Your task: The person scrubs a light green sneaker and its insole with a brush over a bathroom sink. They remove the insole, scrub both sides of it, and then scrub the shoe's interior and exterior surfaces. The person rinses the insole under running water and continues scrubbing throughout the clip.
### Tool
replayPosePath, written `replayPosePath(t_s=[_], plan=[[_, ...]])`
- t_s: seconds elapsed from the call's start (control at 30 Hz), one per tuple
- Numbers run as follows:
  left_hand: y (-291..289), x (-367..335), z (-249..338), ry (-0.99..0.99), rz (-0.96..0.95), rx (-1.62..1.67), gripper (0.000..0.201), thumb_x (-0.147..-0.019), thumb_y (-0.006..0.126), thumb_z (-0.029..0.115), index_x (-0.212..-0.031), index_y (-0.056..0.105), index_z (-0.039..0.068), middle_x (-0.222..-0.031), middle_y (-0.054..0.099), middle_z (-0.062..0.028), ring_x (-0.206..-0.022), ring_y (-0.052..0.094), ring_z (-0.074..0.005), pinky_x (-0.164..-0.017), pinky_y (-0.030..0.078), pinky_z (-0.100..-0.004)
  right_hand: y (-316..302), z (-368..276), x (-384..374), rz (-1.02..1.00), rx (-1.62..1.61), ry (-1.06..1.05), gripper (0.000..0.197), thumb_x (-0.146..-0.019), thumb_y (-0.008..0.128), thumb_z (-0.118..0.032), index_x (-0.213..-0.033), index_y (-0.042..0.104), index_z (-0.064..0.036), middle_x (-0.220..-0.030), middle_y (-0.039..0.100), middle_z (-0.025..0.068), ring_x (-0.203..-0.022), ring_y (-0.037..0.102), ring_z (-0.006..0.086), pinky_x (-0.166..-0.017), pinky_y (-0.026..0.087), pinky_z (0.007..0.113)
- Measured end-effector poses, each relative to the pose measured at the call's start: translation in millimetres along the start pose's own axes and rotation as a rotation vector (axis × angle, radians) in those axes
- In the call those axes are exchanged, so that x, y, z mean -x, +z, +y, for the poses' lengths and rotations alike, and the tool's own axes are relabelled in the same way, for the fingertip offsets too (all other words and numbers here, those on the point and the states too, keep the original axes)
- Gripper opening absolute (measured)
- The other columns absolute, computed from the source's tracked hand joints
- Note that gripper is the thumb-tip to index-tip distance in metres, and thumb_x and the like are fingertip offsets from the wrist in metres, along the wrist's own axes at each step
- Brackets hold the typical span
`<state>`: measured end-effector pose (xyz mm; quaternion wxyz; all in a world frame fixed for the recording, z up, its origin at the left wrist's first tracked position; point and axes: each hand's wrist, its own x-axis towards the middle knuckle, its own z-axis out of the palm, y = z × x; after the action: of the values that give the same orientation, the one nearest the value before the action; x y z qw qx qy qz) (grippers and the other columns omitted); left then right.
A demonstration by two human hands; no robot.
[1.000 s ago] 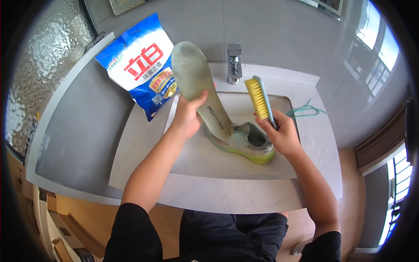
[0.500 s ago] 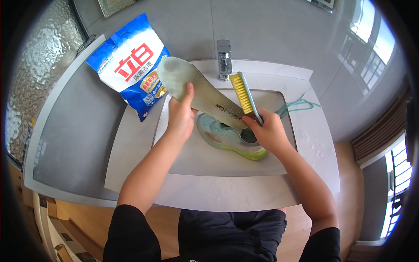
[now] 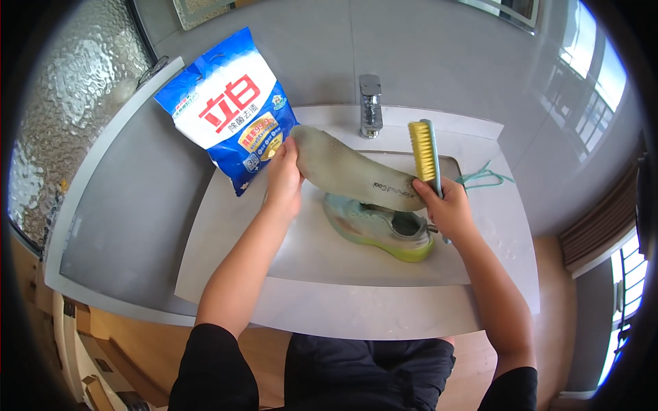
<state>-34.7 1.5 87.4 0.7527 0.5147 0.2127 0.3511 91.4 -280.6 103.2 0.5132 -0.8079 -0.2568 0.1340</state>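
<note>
A grey-green shoe insole [image 3: 349,171] is stretched between my two hands above the sink. At its wide end, my left hand [image 3: 284,179] grips the edge with the fingers mostly behind it. My right hand [image 3: 447,205] pinches the narrower end and at the same time holds a scrubbing brush [image 3: 426,152], its yellow bristles facing left and its pale blue back to the right. Below the insole, a light blue-green shoe [image 3: 373,226] with a lime sole lies in the sink, its opening partly visible and its upper partly hidden by the insole.
A blue and white detergent bag [image 3: 229,109] stands at the back left of the counter. Behind the sink [image 3: 308,267] rises a chrome faucet [image 3: 370,106]. Pale teal shoelaces [image 3: 485,177] lie on the right rim. A grey panel with a pale edge [image 3: 123,240] borders the left.
The insole has been bent and turned, with its wide end less raised. The brush now stands more upright in my right hand. The whole view has shifted slightly.
</note>
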Motion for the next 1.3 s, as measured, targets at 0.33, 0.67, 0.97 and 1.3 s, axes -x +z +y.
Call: replayPosePath(t_s=[0.33, 0.67, 0.97, 1.3], plan=[[-47, -35, -22, -0.13, -0.718, 0.554, 0.05, -0.108, 0.049, 0.053, -0.088, 0.065, 0.011, -0.096, 0.067, -0.008, -0.095, 0.058, -0.0236, -0.092, 0.047, -0.0371, -4, 25, -14, -0.001, -0.037, -0.25, 0.022, -0.101, 0.065, -0.006, -0.12, 0.076, -0.0062, -0.084, 0.073, 0.0005, -0.081, 0.054, 0.0072, -0.076, 0.045, 0.028], [-9, 9, -1, -0.49, -0.82, -0.32, 0.098, -0.093, 0.071, -0.003, -0.171, 0.017, 0.017, -0.168, 0.038, -0.0148, -0.151, 0.044, -0.0255, -0.12, 0.04, -0.0383, -28, 33, -23, -0.013, -0.364, -0.169, 0.026, -0.099, 0.064, -0.007, -0.122, 0.077, -0.0071, -0.079, 0.064, -0.0035, -0.058, 0.047, 0.0035, -0.052, 0.037, 0.023], [-14, -4, -7, -0.174, -0.637, -0.557, 0.054, -0.09, 0.081, 0.004, -0.14, 0.061, 0.0, -0.13, 0.071, -0.008, -0.119, 0.066, -0.0158, -0.104, 0.051, -0.0317, -25, 18, -24, 0.118, -0.258, 0.026, 0.037, -0.098, 0.078, -0.03, -0.121, 0.072, -0.0024, -0.072, 0.055, -0.0067, -0.053, 0.041, 0.0035, -0.046, 0.033, 0.024], [10, 27, -3, -0.286, -0.866, -0.575, 0.062, -0.099, 0.077, 0.038, -0.148, 0.06, 0.004, -0.135, 0.07, -0.0109, -0.121, 0.067, -0.0189, -0.103, 0.052, -0.0342, -14, 12, -13, 0.174, -0.203, -0.107, 0.034, -0.096, 0.082, -0.032, -0.099, 0.068, -0.0006, -0.074, 0.059, -0.0038, -0.062, 0.047, 0.0057, -0.054, 0.039, 0.026]])
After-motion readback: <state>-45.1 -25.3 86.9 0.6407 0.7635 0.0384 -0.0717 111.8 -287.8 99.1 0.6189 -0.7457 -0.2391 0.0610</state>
